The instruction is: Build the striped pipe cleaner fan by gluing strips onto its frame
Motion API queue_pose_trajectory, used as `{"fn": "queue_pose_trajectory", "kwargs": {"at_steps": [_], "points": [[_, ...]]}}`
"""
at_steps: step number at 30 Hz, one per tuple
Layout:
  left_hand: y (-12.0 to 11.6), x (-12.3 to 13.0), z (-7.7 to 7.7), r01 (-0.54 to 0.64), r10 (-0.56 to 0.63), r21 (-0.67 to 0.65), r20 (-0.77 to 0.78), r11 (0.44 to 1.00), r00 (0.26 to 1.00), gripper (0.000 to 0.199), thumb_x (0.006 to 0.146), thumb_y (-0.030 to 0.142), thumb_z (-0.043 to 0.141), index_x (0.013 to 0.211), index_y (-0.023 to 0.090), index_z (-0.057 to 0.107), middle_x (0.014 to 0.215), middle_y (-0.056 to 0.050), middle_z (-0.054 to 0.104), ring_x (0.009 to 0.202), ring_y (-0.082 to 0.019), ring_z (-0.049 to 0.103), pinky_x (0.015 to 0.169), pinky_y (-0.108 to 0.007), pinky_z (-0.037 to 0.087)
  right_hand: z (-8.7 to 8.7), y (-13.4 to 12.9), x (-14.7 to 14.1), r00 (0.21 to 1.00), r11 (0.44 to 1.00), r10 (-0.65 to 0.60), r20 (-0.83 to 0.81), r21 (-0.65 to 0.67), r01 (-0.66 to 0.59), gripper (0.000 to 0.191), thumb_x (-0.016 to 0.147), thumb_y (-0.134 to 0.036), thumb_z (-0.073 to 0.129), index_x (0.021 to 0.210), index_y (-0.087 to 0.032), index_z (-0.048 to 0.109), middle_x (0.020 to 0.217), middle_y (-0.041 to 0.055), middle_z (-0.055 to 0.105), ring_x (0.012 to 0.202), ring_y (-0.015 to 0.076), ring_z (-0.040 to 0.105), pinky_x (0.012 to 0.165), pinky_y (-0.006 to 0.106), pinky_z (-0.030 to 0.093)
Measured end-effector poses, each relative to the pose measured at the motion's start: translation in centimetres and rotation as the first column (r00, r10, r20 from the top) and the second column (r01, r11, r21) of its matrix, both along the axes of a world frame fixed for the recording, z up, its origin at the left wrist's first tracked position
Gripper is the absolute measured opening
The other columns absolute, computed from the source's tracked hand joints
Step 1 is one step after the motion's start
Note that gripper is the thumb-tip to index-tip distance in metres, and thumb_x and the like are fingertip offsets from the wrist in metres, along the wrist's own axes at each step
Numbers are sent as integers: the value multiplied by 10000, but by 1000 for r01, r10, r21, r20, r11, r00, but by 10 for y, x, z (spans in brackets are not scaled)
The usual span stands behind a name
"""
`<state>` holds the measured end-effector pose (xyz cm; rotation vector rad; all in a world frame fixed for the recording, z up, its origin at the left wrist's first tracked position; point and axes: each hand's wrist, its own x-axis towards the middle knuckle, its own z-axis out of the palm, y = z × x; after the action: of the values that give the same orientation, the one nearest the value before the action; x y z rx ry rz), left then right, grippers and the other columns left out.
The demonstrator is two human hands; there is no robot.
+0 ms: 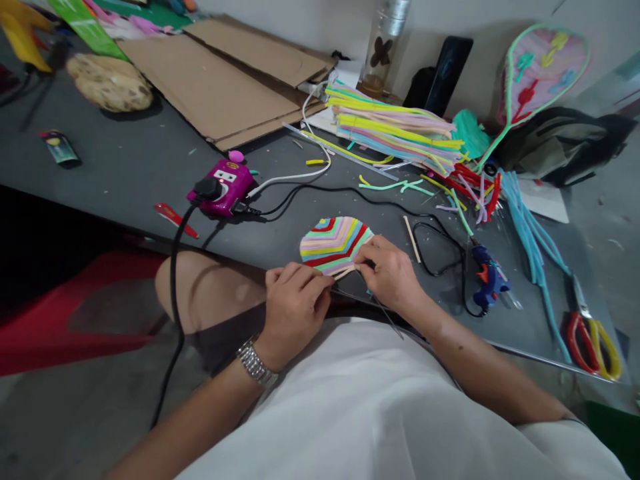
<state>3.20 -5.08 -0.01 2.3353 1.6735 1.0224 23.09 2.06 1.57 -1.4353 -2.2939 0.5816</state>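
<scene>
A rounded piece striped with coloured fuzzy stems [334,241] lies at the table's front edge, its bands bent into shallow V shapes. My right hand [390,272] is closed in a pinch at its lower right rim. A pale cream fuzzy stem [344,273] runs along the lower rim between both hands. At its left end my left hand [299,303] is closed, thumb and forefinger together; the fingertips are partly hidden. Below my right hand hangs a thin dark wire [391,319], and I cannot tell whether it is gripped.
Right of my hands are a blue glue gun [491,280], its looping black cord [425,267] and scissors [593,343]. Bundled fuzzy stems [395,127] lie behind. To the left sit a purple power socket [233,187], a red cutter [176,219] and cardboard [220,80].
</scene>
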Motion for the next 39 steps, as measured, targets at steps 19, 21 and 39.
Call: {"fn": "queue_pose_trajectory", "kwargs": {"at_steps": [19,21,39], "points": [[0,-10,-4,-62,68,-86,63,994,996,172,988,178,608,989,240,769,863,-29,730,822,-212,593,750,-387,334,-4,2,3,997,999,36,-63,21,-35,178,829,-68,589,749,-227,603,838,31,676,833,196,643,737,287,440],[-3,-8,-5,-53,53,-34,16,998,998,197,963,140,605,1007,242,768,874,-38,721,822,-220,577,750,-392,331,-3,2,2,997,999,34,-62,23,-33,176,828,-70,594,754,-230,607,839,29,676,831,197,642,737,288,442],[28,3,10,58,-37,-147,146,987,989,161,1000,302,618,934,227,745,947,-36,740,920,-226,622,792,-396,368,-5,3,5,995,999,41,-96,8,-41,155,864,-118,619,759,-231,625,826,26,681,809,194,632,742,292,452]]}}
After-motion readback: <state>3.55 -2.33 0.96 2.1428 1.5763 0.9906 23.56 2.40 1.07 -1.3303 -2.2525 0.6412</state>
